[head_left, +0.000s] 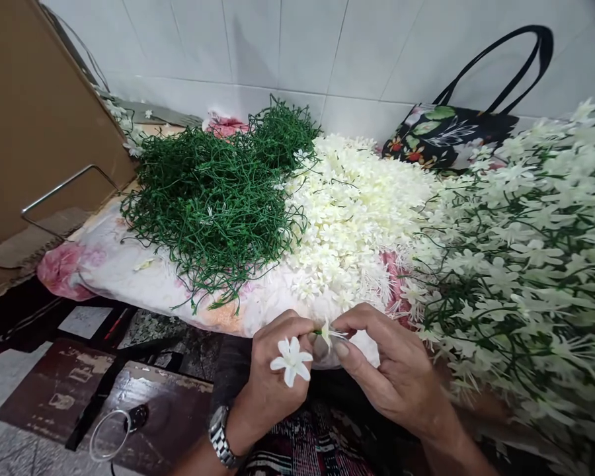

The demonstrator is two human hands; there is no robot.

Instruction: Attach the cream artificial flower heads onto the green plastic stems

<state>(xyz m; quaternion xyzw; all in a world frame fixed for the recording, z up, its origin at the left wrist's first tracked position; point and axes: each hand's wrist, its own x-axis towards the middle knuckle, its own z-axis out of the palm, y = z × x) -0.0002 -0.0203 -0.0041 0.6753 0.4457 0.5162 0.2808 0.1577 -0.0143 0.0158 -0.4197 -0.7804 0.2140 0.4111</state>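
Near the table's front edge, my left hand point(281, 360) pinches a green stem, and an open white flower point(291, 361) shows against its knuckles. My right hand point(389, 367) holds a second white flower point(326, 334) by its thin white tips, between thumb and forefinger. The two hands' fingertips are close together on either side of this flower. Behind them lies a heap of loose white blossoms point(357, 205). To its left is a tangled pile of green stems point(213, 198). A large mass of finished-looking white flowers on green stems point(535, 264) fills the right side.
A floral cloth point(143, 284) covers the table. A black floral bag point(451, 135) leans on the tiled wall point(297, 46). At the left stand a cardboard box point(34, 119) and a metal wire handle point(59, 188). Below is a brown case point(143, 396) with a ring on it.
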